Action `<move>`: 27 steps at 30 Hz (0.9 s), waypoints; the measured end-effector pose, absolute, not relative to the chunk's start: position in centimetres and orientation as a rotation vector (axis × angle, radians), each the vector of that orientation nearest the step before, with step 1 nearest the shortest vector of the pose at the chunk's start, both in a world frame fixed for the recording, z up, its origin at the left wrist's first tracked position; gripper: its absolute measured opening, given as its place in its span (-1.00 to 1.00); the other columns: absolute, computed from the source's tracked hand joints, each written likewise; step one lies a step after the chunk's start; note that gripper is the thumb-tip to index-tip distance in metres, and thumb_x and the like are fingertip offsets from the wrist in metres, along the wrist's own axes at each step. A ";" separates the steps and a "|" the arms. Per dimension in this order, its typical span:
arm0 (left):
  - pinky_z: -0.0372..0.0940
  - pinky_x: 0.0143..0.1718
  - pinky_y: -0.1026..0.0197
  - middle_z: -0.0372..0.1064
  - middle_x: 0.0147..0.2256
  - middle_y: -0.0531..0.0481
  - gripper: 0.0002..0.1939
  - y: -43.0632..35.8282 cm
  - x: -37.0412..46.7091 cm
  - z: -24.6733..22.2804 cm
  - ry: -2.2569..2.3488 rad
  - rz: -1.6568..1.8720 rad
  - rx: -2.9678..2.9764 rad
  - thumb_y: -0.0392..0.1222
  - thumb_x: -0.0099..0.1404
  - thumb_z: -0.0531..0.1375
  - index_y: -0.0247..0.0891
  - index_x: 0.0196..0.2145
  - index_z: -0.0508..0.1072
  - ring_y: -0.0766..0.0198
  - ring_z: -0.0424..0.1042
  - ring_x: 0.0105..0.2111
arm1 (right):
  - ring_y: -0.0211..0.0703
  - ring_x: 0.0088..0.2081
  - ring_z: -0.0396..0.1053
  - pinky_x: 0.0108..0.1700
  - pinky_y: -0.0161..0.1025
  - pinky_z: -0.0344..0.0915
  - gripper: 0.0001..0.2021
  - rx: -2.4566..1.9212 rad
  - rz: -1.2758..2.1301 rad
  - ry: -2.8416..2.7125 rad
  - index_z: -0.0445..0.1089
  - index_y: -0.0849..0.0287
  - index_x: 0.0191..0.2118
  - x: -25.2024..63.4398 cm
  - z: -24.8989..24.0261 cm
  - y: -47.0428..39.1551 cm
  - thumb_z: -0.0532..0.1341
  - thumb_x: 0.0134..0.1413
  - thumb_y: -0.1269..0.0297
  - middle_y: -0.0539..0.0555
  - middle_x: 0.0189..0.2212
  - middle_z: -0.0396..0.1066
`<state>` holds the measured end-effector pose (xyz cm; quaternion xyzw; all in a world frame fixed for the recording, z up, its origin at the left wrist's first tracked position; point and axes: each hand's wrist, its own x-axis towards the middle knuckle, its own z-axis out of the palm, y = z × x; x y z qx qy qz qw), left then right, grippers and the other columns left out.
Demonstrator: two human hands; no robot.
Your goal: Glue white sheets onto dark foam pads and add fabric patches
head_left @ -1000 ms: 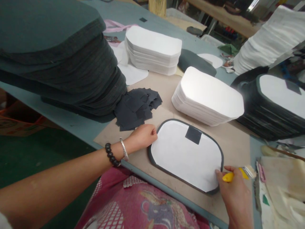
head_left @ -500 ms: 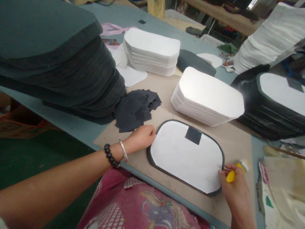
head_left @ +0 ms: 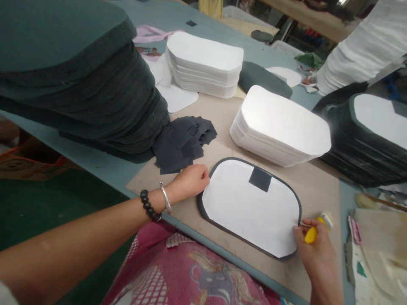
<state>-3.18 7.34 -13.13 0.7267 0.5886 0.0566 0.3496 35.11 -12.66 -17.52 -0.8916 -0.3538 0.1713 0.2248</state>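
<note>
The brush (head_left: 311, 235) held in the right hand (head_left: 318, 250) has tilted, while the left hand (head_left: 190, 180) stays curled (gripping, I cannot tell) at the pad (head_left: 244, 216), suggesting little progress.

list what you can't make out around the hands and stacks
Head view:
Left hand: fingertips, hidden by its own curl
Yellow-handled paintbrush: mid-handle, hidden by right hand; bristles, blurred
Left dark stack: outer end, cut off by frame
Upper-right white stack: top, cut off by frame
</note>
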 end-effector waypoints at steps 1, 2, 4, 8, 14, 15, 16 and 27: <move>0.04 -0.42 0.21 0.40 -0.49 0.02 -0.81 7.3 -3.2 -13.1 1.529 0.145 1.887 -0.29 0.22 0.17 -0.19 -0.54 0.33 0.21 0.36 -0.45 | 0.10 -0.37 0.48 -0.31 -0.05 0.32 -0.46 -2.448 0.479 -0.974 0.32 0.12 -0.10 35.1 -17.6 -12.6 0.31 -0.20 -0.08 0.11 -0.39 0.53; 0.04 -0.42 0.21 0.40 -0.49 0.02 -0.82 7.2 -3.1 -13.1 1.532 0.144 1.894 -0.30 0.22 0.17 -0.19 -0.53 0.33 0.21 0.36 -0.44 | 0.10 -0.39 0.47 -0.32 -0.06 0.32 -0.46 -2.436 0.480 -0.978 0.31 0.12 -0.10 35.0 -17.5 -12.5 0.31 -0.20 -0.07 0.11 -0.40 0.52; 0.05 -0.42 0.21 0.42 -0.47 0.01 -0.84 7.1 -3.0 -13.0 1.539 0.143 1.916 -0.30 0.22 0.16 -0.19 -0.52 0.33 0.20 0.37 -0.42 | 0.07 -0.41 0.45 -0.34 -0.07 0.30 -0.48 -2.434 0.464 -1.005 0.30 0.10 -0.11 34.3 -17.2 -12.5 0.30 -0.18 -0.08 0.09 -0.42 0.50; 0.03 -0.42 0.19 0.44 -0.45 -0.01 -0.88 6.8 -2.8 -12.9 1.558 0.124 1.974 -0.28 0.22 0.16 -0.19 -0.48 0.36 0.17 0.38 -0.42 | 0.06 -0.39 0.43 -0.31 -0.07 0.26 -0.57 -2.513 0.281 -1.096 0.30 0.07 -0.11 31.7 -15.8 -12.8 0.22 0.02 -0.13 0.09 -0.38 0.50; 0.03 -0.41 0.18 0.43 -0.46 -0.02 -0.92 6.9 -2.7 -13.3 1.576 0.069 2.062 -0.24 0.21 0.14 -0.18 -0.45 0.36 0.15 0.39 -0.43 | 0.05 -0.36 0.40 -0.29 -0.10 0.21 -0.56 -2.434 0.064 -1.118 0.27 0.09 -0.11 29.4 -14.8 -13.4 0.17 0.11 -0.17 0.12 -0.34 0.46; 0.04 -0.40 0.18 0.43 -0.46 -0.02 -0.92 7.1 -2.7 -13.4 1.576 0.062 2.073 -0.23 0.21 0.14 -0.18 -0.45 0.36 0.14 0.39 -0.42 | 0.05 -0.35 0.40 -0.28 -0.10 0.21 -0.55 -2.413 0.044 -1.114 0.26 0.10 -0.10 29.3 -14.8 -13.4 0.16 0.12 -0.17 0.12 -0.34 0.45; 0.05 -0.40 0.18 0.43 -0.46 -0.02 -0.92 7.2 -2.8 -13.5 1.576 0.053 2.081 -0.21 0.21 0.13 -0.18 -0.45 0.36 0.13 0.40 -0.42 | 0.05 -0.34 0.41 -0.27 -0.10 0.22 -0.55 -2.394 0.035 -1.106 0.26 0.10 -0.09 29.3 -14.9 -13.5 0.17 0.12 -0.18 0.11 -0.34 0.45; 0.08 -0.42 0.20 0.49 -0.39 -0.05 -0.84 8.2 -3.3 -12.6 1.635 0.003 2.080 -0.06 0.30 0.12 -0.18 -0.35 0.38 0.11 0.47 -0.40 | -0.01 -0.37 0.40 -0.32 -0.16 0.20 -0.45 -2.338 0.007 -1.041 0.28 0.10 -0.10 30.1 -14.4 -14.1 0.18 0.10 -0.32 0.07 -0.36 0.45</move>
